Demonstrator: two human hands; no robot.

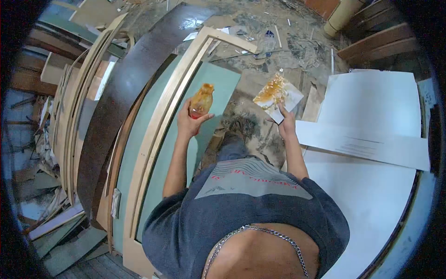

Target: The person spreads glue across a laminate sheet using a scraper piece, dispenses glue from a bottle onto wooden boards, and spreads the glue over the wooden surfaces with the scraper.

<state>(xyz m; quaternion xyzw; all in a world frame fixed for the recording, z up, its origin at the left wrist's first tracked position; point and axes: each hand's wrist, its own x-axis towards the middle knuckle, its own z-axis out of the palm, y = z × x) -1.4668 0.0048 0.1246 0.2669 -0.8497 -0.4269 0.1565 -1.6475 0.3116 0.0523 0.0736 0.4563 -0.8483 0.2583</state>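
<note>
The left hand (190, 122) is closed around a clear container (203, 99), its fingers and thumb wrapped around the lower part. The container has amber, gluey-looking stuff in or on it and a reddish tint near the base. It is held above a green panel (217, 81), to the left of the person's dark shirt (251, 211).

The right hand (287, 122) grips a white, roughly square card (292, 97) by its near edge. An amber smear (271, 90) covers much of the card's far left part, while the right corner is mostly white. The 2 held things are well apart, both in front of the body, with the littered floor (304, 58) below the card.

Beside the left arm is a pale wood frame (149, 153), its long side running along the green panel. Further left come a dark brown board (116, 88), which looks bowed in this view, and a stack of thin boards (74, 116). On the right are white sheets (371, 100), with a white strip (353, 138) bearing small printed lines across them. A chain (284, 236) hangs at the person's neck.
</note>
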